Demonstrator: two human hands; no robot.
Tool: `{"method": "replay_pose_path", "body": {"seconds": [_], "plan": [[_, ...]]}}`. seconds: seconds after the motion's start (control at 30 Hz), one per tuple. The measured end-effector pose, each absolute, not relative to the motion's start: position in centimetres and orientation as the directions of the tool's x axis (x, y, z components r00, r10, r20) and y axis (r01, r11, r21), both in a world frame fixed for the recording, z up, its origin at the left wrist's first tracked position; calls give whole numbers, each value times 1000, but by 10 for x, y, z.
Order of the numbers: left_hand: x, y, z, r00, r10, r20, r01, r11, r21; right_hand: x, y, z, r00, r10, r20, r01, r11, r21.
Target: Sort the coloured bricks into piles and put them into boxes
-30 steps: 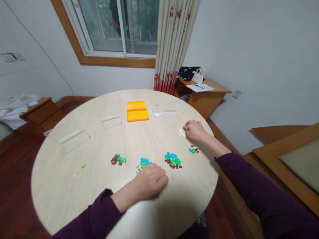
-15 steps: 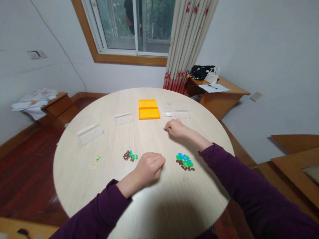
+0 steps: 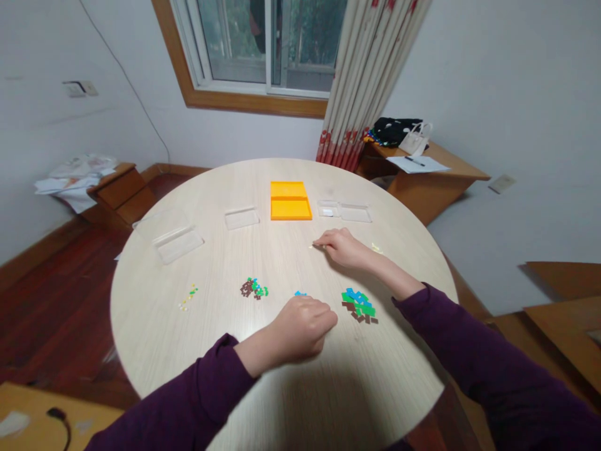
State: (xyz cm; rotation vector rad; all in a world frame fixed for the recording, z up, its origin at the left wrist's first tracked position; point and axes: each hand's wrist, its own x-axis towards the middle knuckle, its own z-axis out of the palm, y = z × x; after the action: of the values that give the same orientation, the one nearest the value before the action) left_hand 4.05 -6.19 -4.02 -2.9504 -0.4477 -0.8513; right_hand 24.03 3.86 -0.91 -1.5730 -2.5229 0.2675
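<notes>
My left hand (image 3: 300, 329) rests curled on the round table (image 3: 282, 407), its fingers closed and partly hidden. Small blue pieces (image 3: 300, 294) show just beyond its knuckles. Farther out, my right hand (image 3: 346, 247) reaches low over the tabletop with its fingers pressed together. A tiny pale piece (image 3: 310, 247) lies at its fingertips; whether anything is pinched there is too small to tell. A pile of flat green, blue and brown rectangles (image 3: 360, 305) sits right of my left hand. To that hand's left is a heap of smaller brown, green and blue pieces (image 3: 254, 288).
An open yellow box (image 3: 291, 208) stands at the far side, between a clear tray (image 3: 241, 218) and an open clear case (image 3: 355, 213). Another clear box (image 3: 178, 245) is at left, near scattered yellow, white and green bits (image 3: 188, 299). Pale strips (image 3: 377, 248) lie beyond my right wrist.
My left hand has shifted slightly right and nearer me, uncovering blue pieces behind it. My right hand has drawn a little nearer, and pale bits now show beside it. The view has tilted down slightly.
</notes>
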Motion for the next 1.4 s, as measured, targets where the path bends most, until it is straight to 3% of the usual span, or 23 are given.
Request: {"method": "replay_pose_path", "body": {"seconds": [0.1, 0.4, 0.7, 1.0, 1.3, 1.4], "plan": [[44, -67, -39, 861, 238, 450, 244, -969, 45, 238, 33, -11, -459, 888, 4, 876, 453, -163], [45, -69, -43, 839, 220, 498, 221, -973, 58, 221, 18, -4, -455, 890, 12, 886, 454, -98], [42, -69, -43, 781, 227, 581, 233, -970, 65, 222, -1, -9, -446, 895, 18, 890, 445, -100], [42, -71, -42, 796, 216, 566, 215, -974, 69, 236, -5, -15, -383, 922, 49, 915, 387, -115], [45, -78, -40, 899, 182, 399, 168, -983, 70, 219, 5, -7, -361, 932, -20, 929, 357, -94], [48, -86, -38, 945, 140, 294, 114, -988, 103, 213, -2, -4, -425, 904, -39, 901, 418, -114]]}}
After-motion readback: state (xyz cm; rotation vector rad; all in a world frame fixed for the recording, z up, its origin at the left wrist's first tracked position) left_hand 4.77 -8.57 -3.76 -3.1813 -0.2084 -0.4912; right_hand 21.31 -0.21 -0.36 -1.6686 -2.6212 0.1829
